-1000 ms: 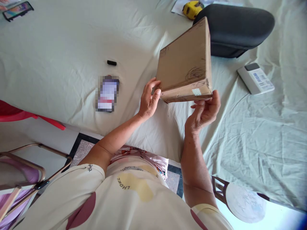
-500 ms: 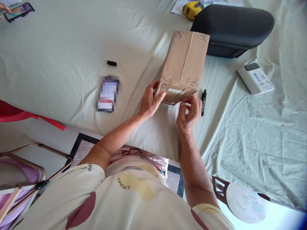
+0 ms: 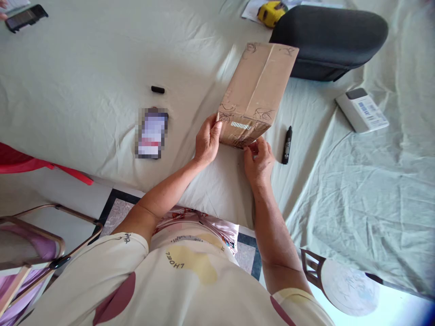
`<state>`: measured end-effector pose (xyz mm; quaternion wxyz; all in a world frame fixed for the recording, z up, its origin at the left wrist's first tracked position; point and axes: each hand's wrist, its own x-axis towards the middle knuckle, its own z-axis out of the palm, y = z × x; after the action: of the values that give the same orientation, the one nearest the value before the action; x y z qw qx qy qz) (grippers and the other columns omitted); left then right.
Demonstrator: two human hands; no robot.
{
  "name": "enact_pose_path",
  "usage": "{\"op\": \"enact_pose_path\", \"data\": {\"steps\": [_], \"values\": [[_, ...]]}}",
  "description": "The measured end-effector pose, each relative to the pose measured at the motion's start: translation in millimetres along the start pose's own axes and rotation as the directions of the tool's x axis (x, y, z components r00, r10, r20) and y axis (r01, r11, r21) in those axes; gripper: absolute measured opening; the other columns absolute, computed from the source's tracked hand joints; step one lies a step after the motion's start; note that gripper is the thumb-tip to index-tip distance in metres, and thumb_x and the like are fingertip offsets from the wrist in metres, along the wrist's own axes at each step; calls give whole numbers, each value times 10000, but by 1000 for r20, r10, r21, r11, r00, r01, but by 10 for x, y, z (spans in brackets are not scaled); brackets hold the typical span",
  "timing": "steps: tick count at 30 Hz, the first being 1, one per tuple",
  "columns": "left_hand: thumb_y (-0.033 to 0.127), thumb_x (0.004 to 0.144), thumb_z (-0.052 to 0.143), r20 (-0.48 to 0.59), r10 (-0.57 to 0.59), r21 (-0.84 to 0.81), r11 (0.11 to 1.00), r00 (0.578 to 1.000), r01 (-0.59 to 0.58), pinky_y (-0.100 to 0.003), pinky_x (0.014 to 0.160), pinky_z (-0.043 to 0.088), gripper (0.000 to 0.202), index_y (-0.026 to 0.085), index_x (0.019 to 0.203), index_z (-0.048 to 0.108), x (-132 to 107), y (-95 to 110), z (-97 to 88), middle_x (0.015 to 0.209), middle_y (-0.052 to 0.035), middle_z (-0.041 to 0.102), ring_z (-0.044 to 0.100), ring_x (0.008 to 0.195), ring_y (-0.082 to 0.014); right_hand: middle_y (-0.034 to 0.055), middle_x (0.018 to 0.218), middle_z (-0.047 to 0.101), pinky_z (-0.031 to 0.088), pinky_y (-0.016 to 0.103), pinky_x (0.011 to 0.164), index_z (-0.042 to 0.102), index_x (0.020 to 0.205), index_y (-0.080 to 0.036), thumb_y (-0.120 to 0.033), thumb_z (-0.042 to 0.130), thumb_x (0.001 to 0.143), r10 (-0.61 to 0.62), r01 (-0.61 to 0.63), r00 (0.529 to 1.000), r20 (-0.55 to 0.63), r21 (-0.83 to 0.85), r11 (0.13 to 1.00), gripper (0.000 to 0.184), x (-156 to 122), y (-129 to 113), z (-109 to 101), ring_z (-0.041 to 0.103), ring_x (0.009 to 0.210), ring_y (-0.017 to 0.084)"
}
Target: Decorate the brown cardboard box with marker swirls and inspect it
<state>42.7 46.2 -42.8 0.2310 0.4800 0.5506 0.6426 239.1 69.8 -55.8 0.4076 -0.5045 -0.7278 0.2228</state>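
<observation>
Cardboard box (image 3: 251, 90) just beyond both hands, near side of the cloth-covered table (image 3: 91, 90), long axis from near left to far right; impossible to tell whether lifted or resting. Left hand (image 3: 206, 140) curled around the near left edge, thumb against the near end. Right hand (image 3: 260, 164) at the lower near right edge, bent and touching, tightness of any pinch unclear. Both equally near. Right of that hand, apart, a black marker (image 3: 287, 146); far right, a dark case (image 3: 329, 40); left, a phone (image 3: 151, 133).
</observation>
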Motion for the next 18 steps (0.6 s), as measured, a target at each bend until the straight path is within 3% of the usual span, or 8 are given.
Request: {"op": "enact_pose_path", "data": {"steps": [5, 11, 14, 18], "values": [[888, 981, 377, -25, -73, -76, 995, 997, 71, -411, 1087, 580, 725, 262, 1234, 640, -9, -40, 36, 1190, -85, 748, 730, 1183, -247, 68, 1069, 731, 641, 389, 820, 667, 1412, -266, -381, 579, 975, 32, -29, 995, -100, 27, 999, 460, -13, -32, -12, 706, 882, 193], [874, 968, 444, 126, -198, -192, 956, 972, 220, -421, 1007, 642, 691, 268, 1246, 626, -17, -212, 70, 1189, -89, 742, 762, 1120, -242, 92, 1129, 726, 661, 455, 818, 654, 1436, -269, -529, 450, 1072, -5, 29, 969, -249, 93, 995, 492, 4, -28, -45, 755, 973, 241], [779, 997, 547, 50, -194, -138, 970, 980, 199, -445, 1061, 617, 611, 289, 1361, 563, 3, -265, 59, 1235, -99, 734, 747, 1174, -242, 97, 1107, 714, 652, 440, 794, 723, 1291, -256, -576, 463, 1066, -36, 57, 941, -337, 51, 997, 470, 37, 5, -80, 737, 1004, 257], [653, 1031, 610, -99, -51, 17, 998, 994, 53, -465, 1193, 513, 640, 347, 1559, 419, 44, -260, -5, 1451, -126, 649, 641, 1385, -261, 79, 1056, 687, 636, 412, 775, 737, 1238, -265, -553, 473, 1067, -32, 50, 937, -347, 45, 998, 427, 53, 23, -105, 709, 943, 232]]}}
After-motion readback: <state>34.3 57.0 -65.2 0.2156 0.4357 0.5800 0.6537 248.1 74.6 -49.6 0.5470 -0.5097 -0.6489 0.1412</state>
